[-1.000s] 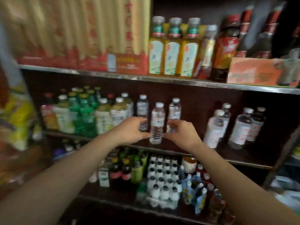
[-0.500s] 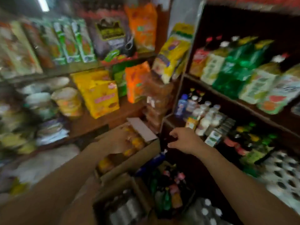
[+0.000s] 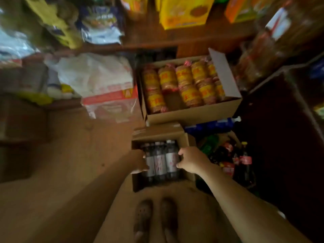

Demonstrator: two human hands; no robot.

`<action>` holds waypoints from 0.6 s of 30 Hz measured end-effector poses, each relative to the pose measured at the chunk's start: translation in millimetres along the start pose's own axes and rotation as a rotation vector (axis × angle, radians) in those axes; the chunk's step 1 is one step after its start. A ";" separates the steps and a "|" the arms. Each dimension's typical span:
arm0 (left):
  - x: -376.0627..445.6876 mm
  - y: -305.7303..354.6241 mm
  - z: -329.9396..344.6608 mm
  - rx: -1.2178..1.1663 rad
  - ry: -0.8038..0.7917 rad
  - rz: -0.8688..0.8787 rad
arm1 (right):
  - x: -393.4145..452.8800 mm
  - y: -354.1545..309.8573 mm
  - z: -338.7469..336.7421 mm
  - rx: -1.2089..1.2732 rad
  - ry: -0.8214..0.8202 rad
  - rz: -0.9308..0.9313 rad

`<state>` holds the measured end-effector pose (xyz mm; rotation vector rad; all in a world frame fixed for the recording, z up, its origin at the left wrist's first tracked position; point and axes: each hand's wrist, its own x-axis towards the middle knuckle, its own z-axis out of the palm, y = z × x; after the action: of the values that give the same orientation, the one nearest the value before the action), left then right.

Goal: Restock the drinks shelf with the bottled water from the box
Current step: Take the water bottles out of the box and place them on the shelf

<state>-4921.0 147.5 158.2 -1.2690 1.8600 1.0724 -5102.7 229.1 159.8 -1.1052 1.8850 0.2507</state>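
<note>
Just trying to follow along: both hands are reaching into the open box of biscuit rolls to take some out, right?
Not quite. In the head view both hands, left hand and right hand, are at the nearer box, clasping the water bottles. The biscuit box sits beyond, untouched.

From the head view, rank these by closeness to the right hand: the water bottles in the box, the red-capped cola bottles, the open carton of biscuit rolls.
1. Water bottles: inside the box, touching the right hand.
2. Red-capped cola bottles: on the floor, just right of the hand.
3. Carton of biscuit rolls: beyond the box, farthest.
</note>
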 end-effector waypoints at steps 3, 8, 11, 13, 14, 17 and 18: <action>63.6 -15.0 37.4 -0.179 -0.030 -0.091 | 57.1 15.4 46.8 0.125 -0.067 0.061; 166.6 -15.2 80.2 -0.392 -0.016 -0.130 | 143.8 45.0 109.8 0.381 -0.076 0.175; 225.0 -5.0 92.9 -0.333 0.062 -0.127 | 187.5 62.2 140.4 0.493 -0.096 0.284; 257.8 4.7 99.8 -0.367 0.080 -0.124 | 211.5 69.8 157.6 0.531 -0.131 0.314; 271.2 11.4 102.6 -0.376 0.078 -0.099 | 221.4 72.8 165.4 0.549 -0.151 0.329; 316.7 24.5 116.9 -0.407 0.117 -0.031 | 241.1 83.1 186.8 0.599 -0.240 0.341; 327.6 28.5 121.0 -0.421 0.117 -0.041 | 243.3 84.9 191.1 0.624 -0.274 0.346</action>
<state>-5049.8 121.7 -166.6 -1.6284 1.7366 1.4456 -5099.0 241.5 -160.7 -0.3070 1.7193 -0.0037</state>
